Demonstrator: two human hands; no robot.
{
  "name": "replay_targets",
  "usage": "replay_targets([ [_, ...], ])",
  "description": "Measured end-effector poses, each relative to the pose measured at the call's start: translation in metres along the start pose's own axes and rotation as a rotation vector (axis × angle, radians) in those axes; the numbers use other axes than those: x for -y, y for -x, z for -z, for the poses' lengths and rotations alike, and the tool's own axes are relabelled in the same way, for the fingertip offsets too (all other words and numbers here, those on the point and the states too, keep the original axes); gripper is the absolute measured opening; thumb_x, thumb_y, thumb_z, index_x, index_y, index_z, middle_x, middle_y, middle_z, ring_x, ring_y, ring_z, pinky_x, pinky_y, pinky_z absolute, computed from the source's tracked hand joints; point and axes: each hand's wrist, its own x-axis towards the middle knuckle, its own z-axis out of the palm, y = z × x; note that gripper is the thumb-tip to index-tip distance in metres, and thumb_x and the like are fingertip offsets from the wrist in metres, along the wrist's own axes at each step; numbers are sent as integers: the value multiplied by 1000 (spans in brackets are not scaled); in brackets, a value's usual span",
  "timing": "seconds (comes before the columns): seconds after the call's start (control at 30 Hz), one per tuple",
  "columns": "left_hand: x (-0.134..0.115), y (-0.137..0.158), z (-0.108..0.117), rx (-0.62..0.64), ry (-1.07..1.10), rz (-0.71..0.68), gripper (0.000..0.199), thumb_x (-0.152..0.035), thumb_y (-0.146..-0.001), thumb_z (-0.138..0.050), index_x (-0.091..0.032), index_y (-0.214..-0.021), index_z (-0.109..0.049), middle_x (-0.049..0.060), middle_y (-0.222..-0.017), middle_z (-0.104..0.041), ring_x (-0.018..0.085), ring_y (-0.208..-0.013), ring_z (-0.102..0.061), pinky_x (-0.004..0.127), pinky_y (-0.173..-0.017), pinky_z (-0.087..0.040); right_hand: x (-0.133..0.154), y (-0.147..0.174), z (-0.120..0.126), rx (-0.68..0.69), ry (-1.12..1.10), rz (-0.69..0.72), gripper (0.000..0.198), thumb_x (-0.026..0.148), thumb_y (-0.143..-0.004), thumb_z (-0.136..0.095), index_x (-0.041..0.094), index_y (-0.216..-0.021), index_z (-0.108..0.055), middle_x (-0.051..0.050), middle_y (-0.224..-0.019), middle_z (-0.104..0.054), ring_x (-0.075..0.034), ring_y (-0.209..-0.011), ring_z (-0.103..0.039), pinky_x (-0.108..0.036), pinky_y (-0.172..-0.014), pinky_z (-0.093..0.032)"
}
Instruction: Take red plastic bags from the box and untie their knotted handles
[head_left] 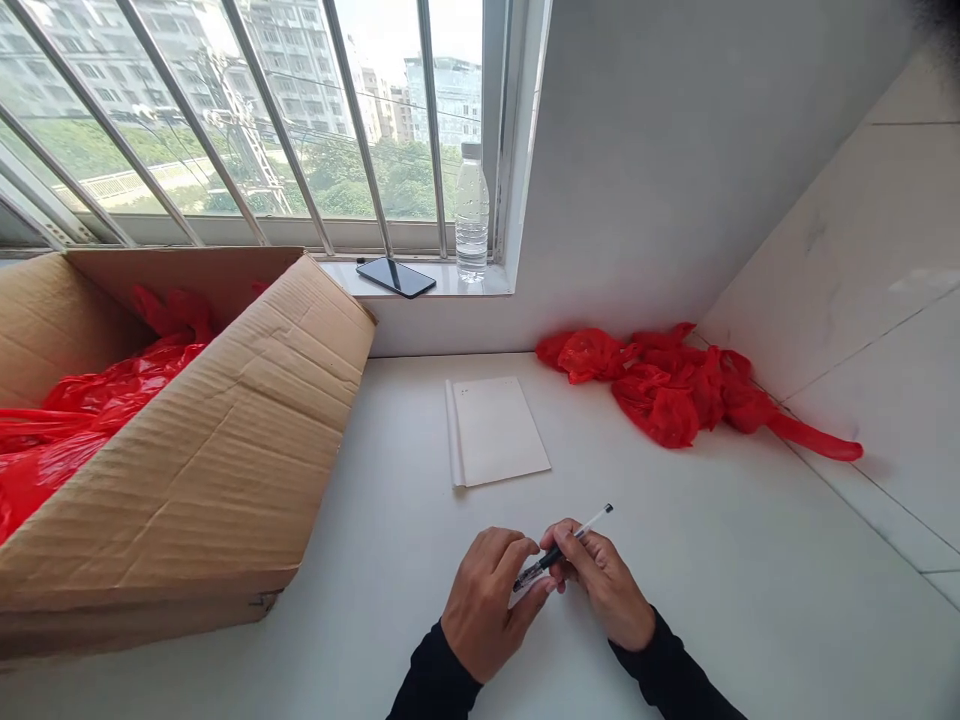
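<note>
Both of my hands meet above the white tabletop, in front of a sheaf of blank paper, with a black and clear pen (550,558) slanting between them. My right hand (600,585) is closed, pinching the pen around its middle, and the clear back end points up to the right. Around the dark lower end of the pen curl the thumb and fingers of my left hand (491,600). The paper sheaf (501,430), folded or bound along its left side, lies flat just beyond the hands, touched by neither.
To the left stands a big open cardboard box (247,440) with red plastic bags (97,400) inside. More crumpled red bags (667,385) lie along the wall at the back right. A phone (396,277) and a water bottle (472,215) rest on the sill of the barred window.
</note>
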Motion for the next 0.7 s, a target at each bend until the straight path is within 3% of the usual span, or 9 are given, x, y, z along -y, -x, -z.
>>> replay_targets([
  [0.17, 5, -2, 0, -7, -8, -27, 4, -17, -96, -54, -20, -96, -53, 6, -92, -60, 19, -82, -53, 33, -73, -44, 2, -4, -1, -14, 11, 22, 46, 58, -98, -49, 16, -91, -67, -1, -70, -55, -14, -62, -49, -28, -62, -41],
  [0.4, 6, -2, -4, -19, -50, -48, 20, -21, -99, -47, -21, -79, -46, 3, -75, -52, 19, -71, -47, 33, -66, -40, 3, -3, -5, -32, -10, 12, 49, 60, -97, -51, 15, -88, -68, -1, -66, -57, -14, -61, -50, -29, -62, -41],
  [0.7, -4, 4, -2, -37, -45, 3, 9, -26, -98, -51, -20, -94, -54, 6, -87, -61, 20, -79, -51, 35, -73, -45, -3, -1, -1, -58, -33, -74, 45, 63, -91, -58, 19, -91, -68, -1, -67, -57, -17, -64, -49, -31, -67, -41],
])
